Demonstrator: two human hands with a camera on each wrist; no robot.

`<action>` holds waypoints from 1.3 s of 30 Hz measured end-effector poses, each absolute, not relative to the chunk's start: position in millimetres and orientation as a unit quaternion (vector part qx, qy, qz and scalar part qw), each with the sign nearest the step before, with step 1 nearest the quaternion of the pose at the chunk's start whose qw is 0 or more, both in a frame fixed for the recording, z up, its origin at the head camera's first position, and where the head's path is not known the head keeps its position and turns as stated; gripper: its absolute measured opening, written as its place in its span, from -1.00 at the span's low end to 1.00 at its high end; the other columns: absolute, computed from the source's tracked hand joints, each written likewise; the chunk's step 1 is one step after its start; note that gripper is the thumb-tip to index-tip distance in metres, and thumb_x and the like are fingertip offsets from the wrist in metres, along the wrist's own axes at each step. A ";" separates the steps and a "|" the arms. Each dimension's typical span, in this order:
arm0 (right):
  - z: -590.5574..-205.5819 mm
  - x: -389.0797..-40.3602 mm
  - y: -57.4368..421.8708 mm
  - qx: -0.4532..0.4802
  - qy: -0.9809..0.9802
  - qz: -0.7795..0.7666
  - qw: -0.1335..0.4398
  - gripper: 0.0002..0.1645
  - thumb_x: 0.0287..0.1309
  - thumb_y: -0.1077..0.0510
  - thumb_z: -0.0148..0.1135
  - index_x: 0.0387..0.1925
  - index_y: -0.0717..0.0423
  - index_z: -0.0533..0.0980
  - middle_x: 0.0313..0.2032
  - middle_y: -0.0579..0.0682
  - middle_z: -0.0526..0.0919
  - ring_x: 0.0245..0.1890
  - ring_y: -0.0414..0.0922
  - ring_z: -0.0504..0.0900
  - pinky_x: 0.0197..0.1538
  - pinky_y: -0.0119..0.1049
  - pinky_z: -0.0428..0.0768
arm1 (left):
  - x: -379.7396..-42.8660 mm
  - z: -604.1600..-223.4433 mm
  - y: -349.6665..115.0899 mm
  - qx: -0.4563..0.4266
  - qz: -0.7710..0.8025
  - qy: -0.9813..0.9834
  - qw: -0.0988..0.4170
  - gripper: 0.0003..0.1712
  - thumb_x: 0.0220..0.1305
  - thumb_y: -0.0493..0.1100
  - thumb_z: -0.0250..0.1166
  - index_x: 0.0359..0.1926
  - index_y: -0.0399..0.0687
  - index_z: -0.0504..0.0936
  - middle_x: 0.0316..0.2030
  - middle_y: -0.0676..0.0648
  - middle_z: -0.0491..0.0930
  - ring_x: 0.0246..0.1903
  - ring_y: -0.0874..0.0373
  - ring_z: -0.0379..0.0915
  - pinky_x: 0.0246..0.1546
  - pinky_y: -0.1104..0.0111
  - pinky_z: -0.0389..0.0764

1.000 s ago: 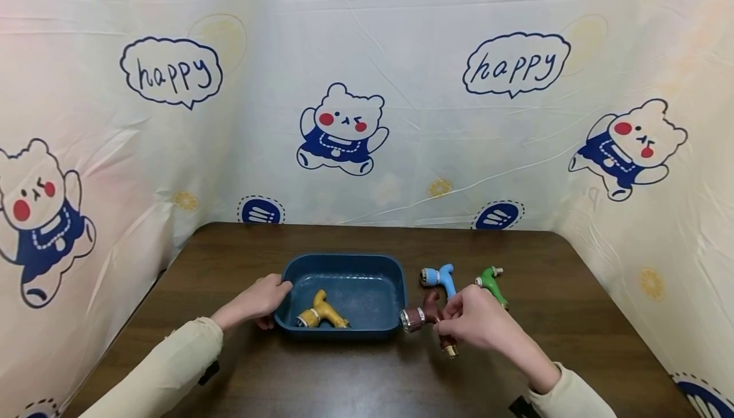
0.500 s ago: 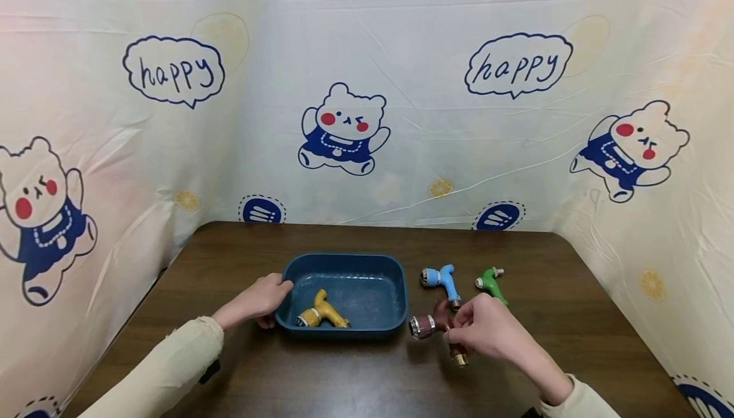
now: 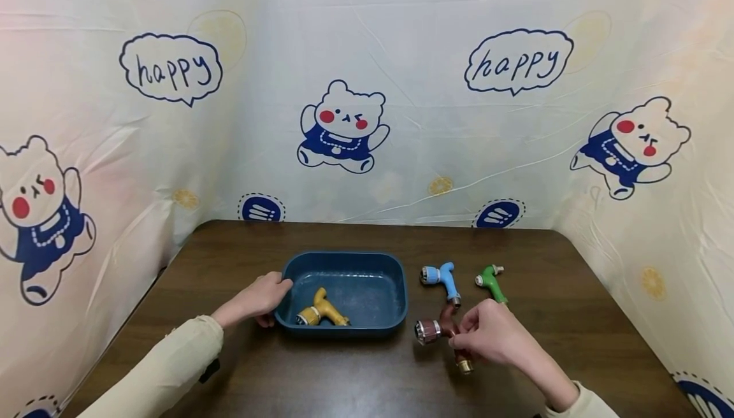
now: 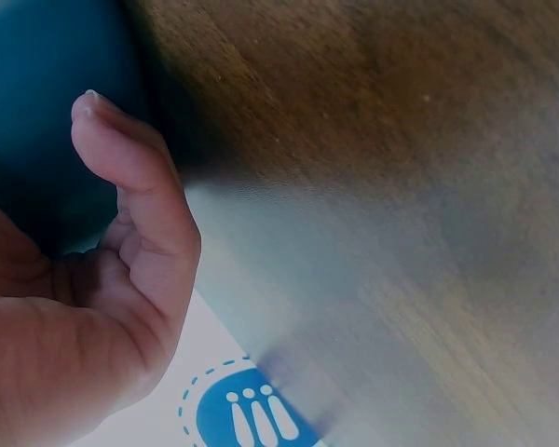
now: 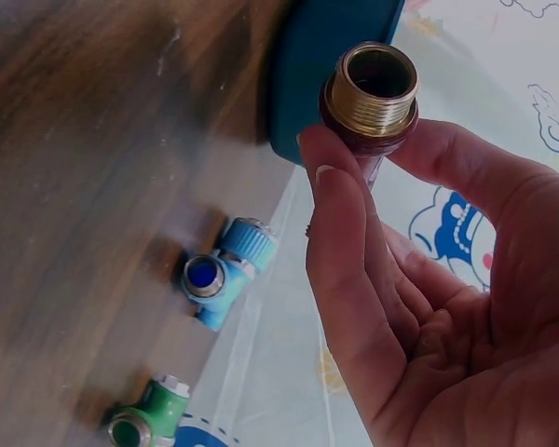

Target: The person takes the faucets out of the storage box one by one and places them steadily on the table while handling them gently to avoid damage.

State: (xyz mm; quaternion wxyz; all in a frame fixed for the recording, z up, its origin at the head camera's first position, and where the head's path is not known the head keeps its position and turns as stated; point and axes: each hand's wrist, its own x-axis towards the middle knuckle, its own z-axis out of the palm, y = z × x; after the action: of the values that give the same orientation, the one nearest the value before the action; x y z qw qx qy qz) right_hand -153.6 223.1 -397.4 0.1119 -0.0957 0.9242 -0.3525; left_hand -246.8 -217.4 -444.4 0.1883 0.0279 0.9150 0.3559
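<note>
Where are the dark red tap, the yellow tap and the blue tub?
Dark red tap [image 3: 448,323]: head view, on its body.
Yellow tap [image 3: 325,308]: head view, on its body.
Blue tub [image 3: 367,298]: head view, on its bare floor.

I'm holding a brass-ended maroon tap [image 3: 446,327] right of a blue rectangular tub [image 3: 367,297]; a yellow branched tap [image 3: 323,309] is lying inside, a light-blue branched tap [image 3: 445,277] and green branched tap [image 3: 491,283] sitting behind mine.

At left, the left hand [image 4: 121,321] holds a blue tub [image 4: 37,84], upper left. Bench [image 4: 354,102] fills the right; printed cloth [image 4: 163,400] shows at bottom.
</note>
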 end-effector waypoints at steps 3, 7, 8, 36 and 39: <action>-401.2 -151.5 225.2 -0.094 0.923 -0.356 0.113 -0.79 0.00 0.14 0.51 -0.63 0.00 0.64 -0.73 -0.21 0.57 -0.73 -0.23 0.54 -0.63 -0.31 0.50 | -246.9 -443.8 -217.2 0.024 0.356 0.915 0.190 -0.55 0.61 -0.12 -0.13 0.09 -0.47 0.46 -0.55 -0.21 0.59 -0.70 0.05 0.60 -0.67 0.25 0.70; -406.6 -150.3 226.8 -0.086 0.922 -0.359 0.121 -0.80 0.00 0.13 0.50 -0.63 -0.01 0.64 -0.74 -0.22 0.57 -0.72 -0.23 0.56 -0.62 -0.32 0.50 | -247.3 -443.3 -217.0 0.024 0.354 0.916 0.190 -0.57 0.61 -0.12 -0.13 0.07 -0.45 0.47 -0.56 -0.21 0.59 -0.70 0.05 0.60 -0.68 0.26 0.69; -407.9 -150.3 227.3 -0.084 0.922 -0.358 0.123 -0.80 0.00 0.13 0.50 -0.63 -0.01 0.64 -0.74 -0.22 0.57 -0.72 -0.24 0.56 -0.62 -0.33 0.50 | -247.5 -443.4 -217.0 0.025 0.353 0.916 0.189 -0.57 0.61 -0.12 -0.13 0.06 -0.44 0.48 -0.56 -0.21 0.59 -0.71 0.06 0.60 -0.68 0.26 0.69; -425.1 -148.0 240.2 -0.055 0.903 -0.393 0.167 -0.78 0.10 0.13 0.52 -0.57 0.07 0.67 -0.69 -0.08 0.66 -0.69 -0.05 0.70 -0.55 -0.15 0.69 | -247.5 -443.2 -218.7 0.031 0.363 0.911 0.194 -0.57 0.62 -0.11 -0.11 0.04 -0.44 0.49 -0.54 -0.21 0.59 -0.69 0.02 0.60 -0.68 0.24 0.70; -425.4 -147.8 240.5 -0.046 0.903 -0.394 0.167 -0.78 0.10 0.13 0.53 -0.57 0.08 0.67 -0.70 -0.08 0.65 -0.69 -0.05 0.70 -0.55 -0.14 0.70 | -249.6 -444.6 -221.6 0.040 0.370 0.906 0.201 -0.55 0.62 -0.10 -0.10 0.05 -0.47 0.47 -0.54 -0.23 0.59 -0.68 0.00 0.62 -0.66 0.22 0.71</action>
State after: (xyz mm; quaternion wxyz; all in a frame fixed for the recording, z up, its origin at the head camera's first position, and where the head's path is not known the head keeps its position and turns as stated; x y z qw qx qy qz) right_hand -147.8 240.5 -425.4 0.1666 -0.0462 0.9028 -0.3937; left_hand -249.6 -221.6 -444.6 0.2013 0.0404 0.9061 0.3700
